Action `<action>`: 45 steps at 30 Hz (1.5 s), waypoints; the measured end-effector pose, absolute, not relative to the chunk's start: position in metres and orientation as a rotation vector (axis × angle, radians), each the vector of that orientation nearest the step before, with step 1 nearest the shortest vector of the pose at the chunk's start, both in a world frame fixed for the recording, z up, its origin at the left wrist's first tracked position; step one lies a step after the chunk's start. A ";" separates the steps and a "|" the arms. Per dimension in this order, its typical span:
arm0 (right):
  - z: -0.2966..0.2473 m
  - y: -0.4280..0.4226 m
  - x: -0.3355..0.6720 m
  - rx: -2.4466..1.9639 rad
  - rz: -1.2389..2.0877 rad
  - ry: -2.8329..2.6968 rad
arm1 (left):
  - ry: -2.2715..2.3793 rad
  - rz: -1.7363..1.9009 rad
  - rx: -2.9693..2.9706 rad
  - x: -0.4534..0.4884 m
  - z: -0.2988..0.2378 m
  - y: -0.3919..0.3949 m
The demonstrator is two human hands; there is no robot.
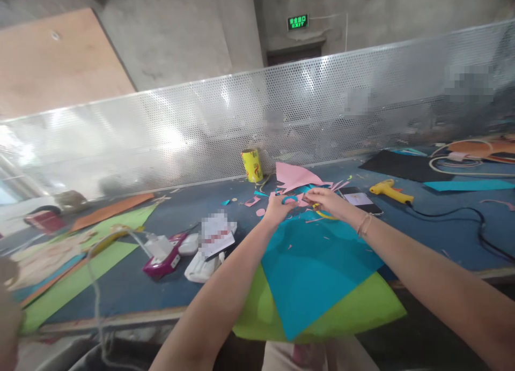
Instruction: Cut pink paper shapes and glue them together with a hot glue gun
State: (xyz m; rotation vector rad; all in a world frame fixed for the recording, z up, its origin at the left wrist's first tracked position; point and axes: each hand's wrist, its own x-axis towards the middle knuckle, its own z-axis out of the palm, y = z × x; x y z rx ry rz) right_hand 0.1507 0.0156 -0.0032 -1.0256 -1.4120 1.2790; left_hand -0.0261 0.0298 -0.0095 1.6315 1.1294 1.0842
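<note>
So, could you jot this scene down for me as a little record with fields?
Left hand: holding a curled blue strip
Right hand: close beside it, grip too small to tell
Nearest sheets: blue sheet over green sheet
Beyond hands: pink paper
Right side: phone, yellow glue gun
Left side: purple power strip
Back: yellow cylinder near perforated metal screen
Wall: green exit sign

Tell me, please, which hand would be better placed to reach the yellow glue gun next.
Probably the right hand: it is nearer the yellow glue gun, which lies to its right. The left hand would likely have to reach past it. What either grip holds is too blurred to tell.
</note>
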 end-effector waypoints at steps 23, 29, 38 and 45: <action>-0.008 0.019 0.161 -1.170 1.121 -1.753 | 1.177 1.093 1.875 -0.020 -0.014 0.027; -0.009 0.021 0.164 -1.330 0.907 -1.912 | 1.386 1.094 2.181 -0.023 -0.020 0.022; -0.015 0.031 0.164 -1.478 -0.205 -2.193 | 1.616 0.784 2.236 -0.026 -0.024 0.014; -0.005 0.060 0.127 -1.657 -0.301 -2.341 | 1.612 0.815 2.185 -0.023 -0.022 0.015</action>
